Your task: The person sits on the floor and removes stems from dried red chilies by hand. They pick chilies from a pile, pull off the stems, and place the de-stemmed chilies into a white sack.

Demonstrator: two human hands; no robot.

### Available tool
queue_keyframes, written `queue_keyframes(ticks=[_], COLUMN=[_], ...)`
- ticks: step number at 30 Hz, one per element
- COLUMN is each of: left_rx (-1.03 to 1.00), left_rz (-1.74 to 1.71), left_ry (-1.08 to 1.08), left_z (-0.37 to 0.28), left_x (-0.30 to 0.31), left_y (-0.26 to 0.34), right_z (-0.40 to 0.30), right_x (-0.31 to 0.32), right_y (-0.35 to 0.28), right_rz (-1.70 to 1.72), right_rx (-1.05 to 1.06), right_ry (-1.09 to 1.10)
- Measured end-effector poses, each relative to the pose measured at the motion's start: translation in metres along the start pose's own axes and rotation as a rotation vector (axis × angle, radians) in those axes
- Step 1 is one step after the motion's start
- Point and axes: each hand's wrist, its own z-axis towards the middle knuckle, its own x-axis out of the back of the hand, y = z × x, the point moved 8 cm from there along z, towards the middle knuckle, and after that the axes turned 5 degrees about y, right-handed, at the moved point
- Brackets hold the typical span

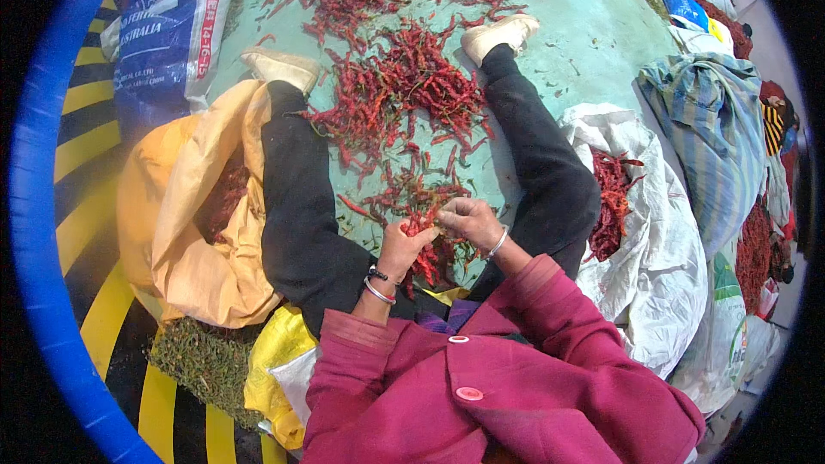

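Note:
Between my outstretched legs, a heap of red dried chili peppers (425,87) lies on a pale green ground sheet (561,19). My left hand (399,246), with bracelets at the wrist, has its fingers closed around several red chilies. Close to it on the right, my right hand (469,219) pinches thin stem-like bits between thumb and fingertips, just above the chilies. More loose chilies and green stems lie under and around both hands.
An open orange woven sack (171,206) with chilies stands left, an open white woven sack (670,296) with chilies right. Green stems (200,367) are piled lower left. A blue printed sack (167,45) lies upper left, a striped cloth bundle (715,135) at right. People sit at the far right edge.

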Motion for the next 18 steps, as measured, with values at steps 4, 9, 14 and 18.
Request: queue_keyframes(ticks=[4, 9, 14, 18], left_rx=[-0.008, -0.029, 0.086, 0.138], left_rz=[-0.025, -0.485, -0.805, -0.786], left_ry=[0.013, -0.406, -0.398, -0.162], left_z=[0.0, -0.017, -0.026, -0.014], left_x=[-0.002, -0.022, -0.018, -0.003], left_y=[0.003, 0.015, 0.019, 0.022], right_z=[-0.005, -0.006, 0.018, 0.078], right_x=[0.0, -0.028, -0.02, 0.033], right_y=[-0.019, 0.04, 0.018, -0.019], right_rz=[-0.045, 0.791, -0.18, -0.868], right_rx=[0.109, -0.428, 0.079, 0.534], right_ry=[0.035, 0.009, -0.174, 0.325])
